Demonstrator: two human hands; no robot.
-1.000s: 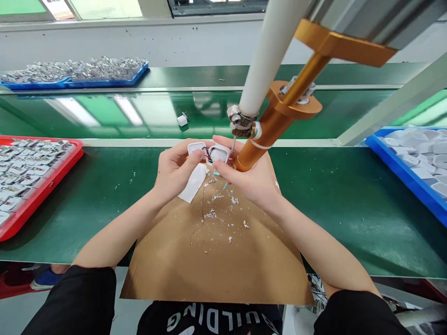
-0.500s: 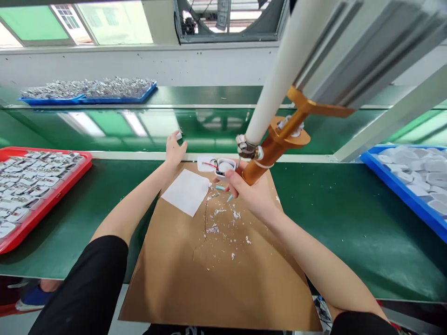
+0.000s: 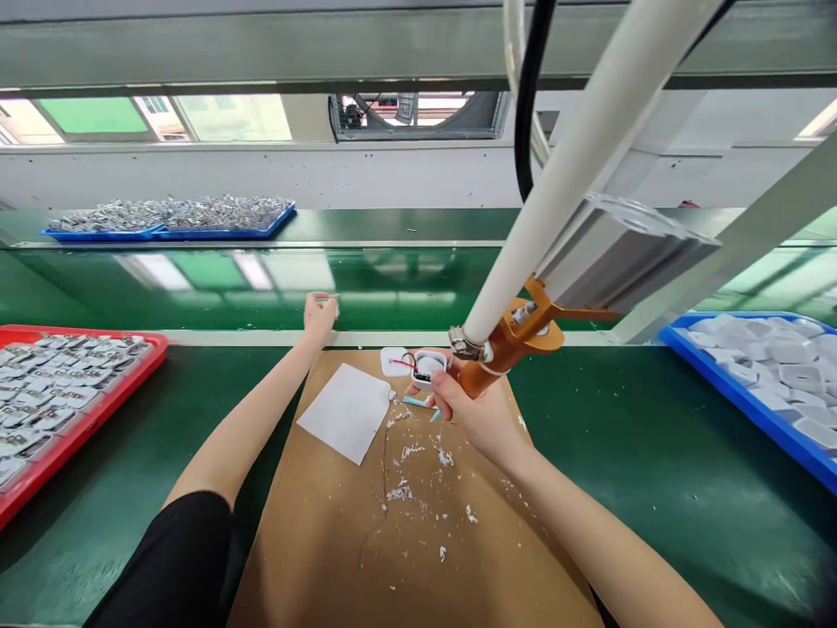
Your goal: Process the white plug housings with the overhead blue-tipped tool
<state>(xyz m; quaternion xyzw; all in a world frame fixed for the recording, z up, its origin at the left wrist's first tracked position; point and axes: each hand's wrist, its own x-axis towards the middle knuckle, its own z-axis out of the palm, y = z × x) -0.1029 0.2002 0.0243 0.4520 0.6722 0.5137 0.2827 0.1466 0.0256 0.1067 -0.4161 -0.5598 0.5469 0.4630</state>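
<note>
My left hand (image 3: 319,316) is stretched forward past the cardboard, over the shiny green belt. Its fingers are curled closed, and a bit of something pale shows at their right side, too small to name. Between thumb and fingers, my right hand (image 3: 472,410) grips a small white plastic case (image 3: 430,366) with red and black wires in it. A white cover (image 3: 394,362) lies just left of the case, by the red wire. The orange tool body (image 3: 487,371) rises at my right hand, below a white tube (image 3: 562,192). Light blue pieces (image 3: 418,402) show under my right fingers.
A white paper sheet (image 3: 344,412) and white scraps lie on the brown cardboard (image 3: 418,558). On the left is a red tray (image 3: 140,371) of white parts; a blue tray (image 3: 725,384) holds white covers at right. Blue trays (image 3: 226,234) of metal parts stand behind.
The view has tilted up, so things sit lower in it. My left hand's fingers, spread near a small white item before, are now closed. My right hand keeps hold of the case.
</note>
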